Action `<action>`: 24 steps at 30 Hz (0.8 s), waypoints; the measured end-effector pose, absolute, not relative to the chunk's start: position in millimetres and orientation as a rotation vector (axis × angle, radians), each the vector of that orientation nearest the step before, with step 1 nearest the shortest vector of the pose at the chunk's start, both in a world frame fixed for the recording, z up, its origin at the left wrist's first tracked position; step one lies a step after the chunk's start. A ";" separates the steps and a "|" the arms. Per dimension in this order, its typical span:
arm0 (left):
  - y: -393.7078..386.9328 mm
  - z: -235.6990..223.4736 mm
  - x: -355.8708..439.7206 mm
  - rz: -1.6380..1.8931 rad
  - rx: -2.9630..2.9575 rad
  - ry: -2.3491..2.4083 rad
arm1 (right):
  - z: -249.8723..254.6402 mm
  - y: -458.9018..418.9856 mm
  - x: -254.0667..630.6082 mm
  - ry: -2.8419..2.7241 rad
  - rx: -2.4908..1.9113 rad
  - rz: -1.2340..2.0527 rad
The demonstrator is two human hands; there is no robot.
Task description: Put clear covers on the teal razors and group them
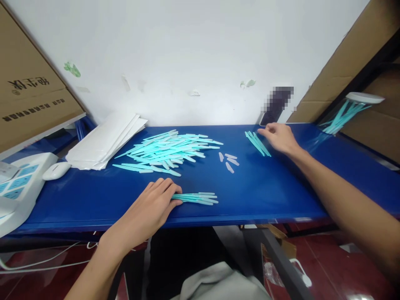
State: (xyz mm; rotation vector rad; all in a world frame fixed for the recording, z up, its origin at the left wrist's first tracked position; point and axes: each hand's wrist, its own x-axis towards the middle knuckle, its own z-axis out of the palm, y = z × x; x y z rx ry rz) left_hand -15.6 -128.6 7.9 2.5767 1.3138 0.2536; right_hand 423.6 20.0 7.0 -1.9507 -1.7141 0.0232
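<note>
My left hand [158, 200] is closed around a small bundle of slim turquoise eyebrow razors [196, 197] near the table's front edge. Their whitish capped ends point right. Behind it lies a big loose heap of the same razors [165, 150], pointing mostly sideways. My right hand [279, 137] hovers at the back right, thumb stretched out and the other fingers bent, with nothing visible in it. Just left of it, a few turquoise razors [258, 143] lie side by side. Several small translucent blade caps [230, 160] are scattered between the heap and this group.
White flat envelopes [103, 143] are stacked at the left, near a white earbud case [56, 171] and a white device [25, 191]. A phone [276, 106] leans on the wall. At the right, a clear jar [343, 114] holds more razors. Cardboard flanks the blue table [250, 200].
</note>
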 end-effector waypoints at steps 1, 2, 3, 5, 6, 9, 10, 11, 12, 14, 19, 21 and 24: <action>-129.6 8.1 -15.8 0.247 2.569 1.317 | 7.3 19.1 422.5 -1.774 -2.011 0.054; -130.4 8.2 -16.0 0.247 2.563 1.324 | 7.2 18.4 421.7 -1.841 -2.084 0.086; -130.9 8.0 -16.1 0.248 2.560 1.333 | 6.7 18.0 421.2 -1.903 -2.160 0.114; -131.2 6.6 -16.1 0.257 2.567 1.346 | 4.8 18.1 421.5 -1.990 -2.260 0.139; -131.1 5.3 -15.9 0.262 2.580 1.348 | 3.6 18.7 422.1 -2.021 -2.270 0.143; -130.4 0.2 -14.0 0.263 2.656 1.352 | 1.2 21.0 422.7 -2.045 -2.229 0.090; -130.2 -1.4 -13.1 0.259 2.683 1.356 | 1.5 20.7 420.8 -2.029 -2.198 0.041; -130.1 -2.8 -12.2 0.249 2.705 1.361 | 2.3 19.1 416.7 -2.007 -2.153 -0.017; -130.0 -3.8 -11.3 0.237 2.720 1.366 | 3.7 15.6 410.1 -1.996 -2.080 -0.075; -129.9 -4.8 -10.0 0.219 2.734 1.370 | 7.3 1.7 388.3 -2.046 -1.830 -0.145; -129.1 -5.4 -10.5 0.241 2.759 1.358 | 13.6 -61.6 305.8 -2.614 -0.985 0.065; -128.4 -6.0 -11.6 0.254 2.742 1.349 | 15.0 -81.1 279.8 -2.709 -0.851 0.097; -127.3 -7.1 -13.1 0.275 2.715 1.346 | 17.1 -89.4 259.3 -2.858 -0.744 -0.047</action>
